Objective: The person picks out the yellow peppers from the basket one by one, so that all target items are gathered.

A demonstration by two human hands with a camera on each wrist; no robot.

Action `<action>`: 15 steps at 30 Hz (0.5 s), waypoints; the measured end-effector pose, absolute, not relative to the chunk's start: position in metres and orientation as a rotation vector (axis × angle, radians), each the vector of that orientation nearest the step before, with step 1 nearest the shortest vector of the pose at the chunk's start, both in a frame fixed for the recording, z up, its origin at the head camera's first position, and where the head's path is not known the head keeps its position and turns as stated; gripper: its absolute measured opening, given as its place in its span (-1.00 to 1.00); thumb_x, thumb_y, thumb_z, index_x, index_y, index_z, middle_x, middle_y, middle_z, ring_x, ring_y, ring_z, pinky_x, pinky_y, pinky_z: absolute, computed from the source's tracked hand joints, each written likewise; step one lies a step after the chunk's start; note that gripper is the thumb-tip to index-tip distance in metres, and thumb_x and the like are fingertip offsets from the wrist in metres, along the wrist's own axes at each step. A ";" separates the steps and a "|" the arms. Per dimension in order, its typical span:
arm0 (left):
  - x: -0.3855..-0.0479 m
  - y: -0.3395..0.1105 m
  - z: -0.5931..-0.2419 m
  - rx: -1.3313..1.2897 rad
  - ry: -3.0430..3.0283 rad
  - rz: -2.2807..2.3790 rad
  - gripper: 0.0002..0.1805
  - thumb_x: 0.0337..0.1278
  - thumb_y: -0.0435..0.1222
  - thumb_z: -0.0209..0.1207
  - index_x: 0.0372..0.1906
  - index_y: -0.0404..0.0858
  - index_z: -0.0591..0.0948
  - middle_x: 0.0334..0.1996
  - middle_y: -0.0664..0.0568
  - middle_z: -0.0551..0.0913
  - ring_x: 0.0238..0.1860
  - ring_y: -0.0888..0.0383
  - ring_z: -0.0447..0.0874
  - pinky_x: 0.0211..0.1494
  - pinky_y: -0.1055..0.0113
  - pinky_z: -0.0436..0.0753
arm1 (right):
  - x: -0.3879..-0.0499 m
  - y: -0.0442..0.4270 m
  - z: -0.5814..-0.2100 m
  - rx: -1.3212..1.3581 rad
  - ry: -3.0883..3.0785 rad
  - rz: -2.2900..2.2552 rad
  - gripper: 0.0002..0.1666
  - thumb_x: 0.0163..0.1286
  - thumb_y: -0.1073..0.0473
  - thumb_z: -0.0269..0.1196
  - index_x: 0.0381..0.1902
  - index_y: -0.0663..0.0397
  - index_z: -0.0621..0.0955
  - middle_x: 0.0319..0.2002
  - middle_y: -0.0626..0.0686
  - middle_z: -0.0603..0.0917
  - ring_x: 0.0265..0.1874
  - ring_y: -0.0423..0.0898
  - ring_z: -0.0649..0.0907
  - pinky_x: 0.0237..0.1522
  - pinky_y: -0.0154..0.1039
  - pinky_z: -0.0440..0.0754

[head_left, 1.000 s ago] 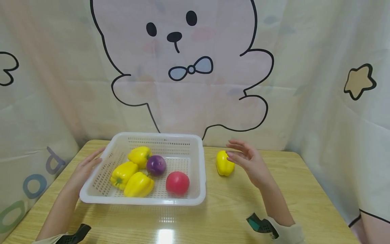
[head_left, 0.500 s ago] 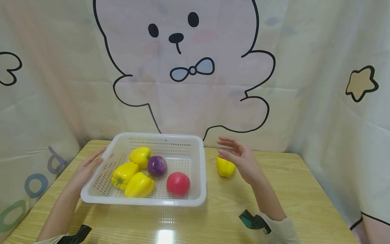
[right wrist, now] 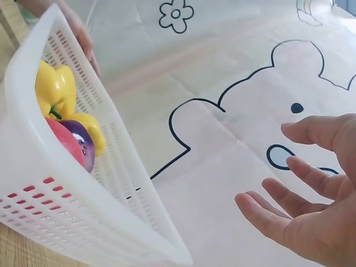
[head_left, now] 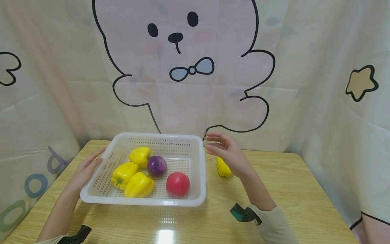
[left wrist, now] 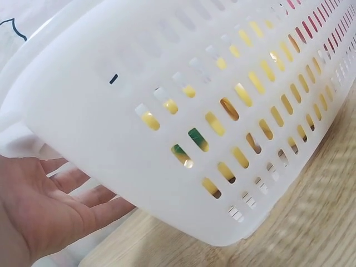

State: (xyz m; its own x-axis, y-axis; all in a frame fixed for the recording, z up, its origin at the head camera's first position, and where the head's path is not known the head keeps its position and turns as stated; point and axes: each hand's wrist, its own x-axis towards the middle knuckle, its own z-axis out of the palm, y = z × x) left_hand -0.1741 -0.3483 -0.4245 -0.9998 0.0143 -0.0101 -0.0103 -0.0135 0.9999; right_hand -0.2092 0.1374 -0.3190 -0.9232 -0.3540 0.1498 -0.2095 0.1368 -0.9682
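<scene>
My left hand (head_left: pixel 86 170) lies with extended fingers against the left side of a white plastic basket (head_left: pixel 199 169); in the left wrist view its fingers (left wrist: pixel 114 214) reach along the basket's outer wall. Inside the basket are several yellow bell peppers (head_left: pixel 138 185), a round purple fruit or vegetable (head_left: pixel 156 166) and a round red one (head_left: pixel 178 184). My right hand (head_left: pixel 230 156) hovers just right of the basket, fingers spread and gently bent, holding nothing. Behind it, partly hidden, another yellow bell pepper (head_left: pixel 223 167) sits on the table.
The light wooden table (head_left: pixel 274 189) runs up to a printed curtain (head_left: pixel 298 118) with a bear drawing at the back. More curtain encloses both sides. A bright reflection lies on the table in front of the basket.
My right hand has moved left from beside the lone bell pepper toward the basket's right rim, covering more of that pepper. My left hand and the basket look still.
</scene>
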 end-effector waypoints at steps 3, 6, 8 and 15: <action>-0.174 -0.348 -0.425 0.007 2.199 2.221 -0.56 0.72 -0.22 -0.04 0.30 0.47 0.54 -0.14 0.34 0.76 -0.25 0.27 0.80 -0.27 0.34 0.79 | -0.211 0.130 -0.316 -0.570 2.290 -1.882 -0.42 0.54 0.21 0.32 0.44 0.17 0.48 0.38 0.26 0.55 0.30 0.23 0.64 0.26 0.02 0.67; -0.174 -0.348 -0.425 0.006 2.205 2.207 -0.56 0.72 -0.18 -0.03 0.42 0.40 0.49 -0.14 0.35 0.76 -0.24 0.27 0.80 -0.26 0.33 0.80 | -0.213 0.124 -0.315 -0.571 2.305 -1.847 -0.41 0.53 0.17 0.33 0.44 0.14 0.49 0.38 0.23 0.56 0.29 0.19 0.66 0.27 0.02 0.66; -0.175 -0.348 -0.425 0.008 2.210 2.203 -0.55 0.72 -0.18 -0.03 0.46 0.36 0.46 -0.14 0.35 0.76 -0.24 0.27 0.80 -0.26 0.33 0.80 | -0.215 0.119 -0.314 -0.571 2.306 -1.829 -0.40 0.52 0.16 0.34 0.44 0.14 0.49 0.37 0.22 0.57 0.27 0.17 0.67 0.28 0.01 0.66; -0.174 -0.348 -0.425 -0.001 2.201 2.220 -0.56 0.71 -0.23 -0.03 0.28 0.45 0.55 -0.16 0.32 0.77 -0.27 0.25 0.80 -0.29 0.33 0.80 | -0.221 0.099 -0.313 -0.584 2.300 -1.777 -0.39 0.51 0.16 0.35 0.44 0.15 0.49 0.36 0.23 0.57 0.23 0.15 0.69 0.25 0.04 0.68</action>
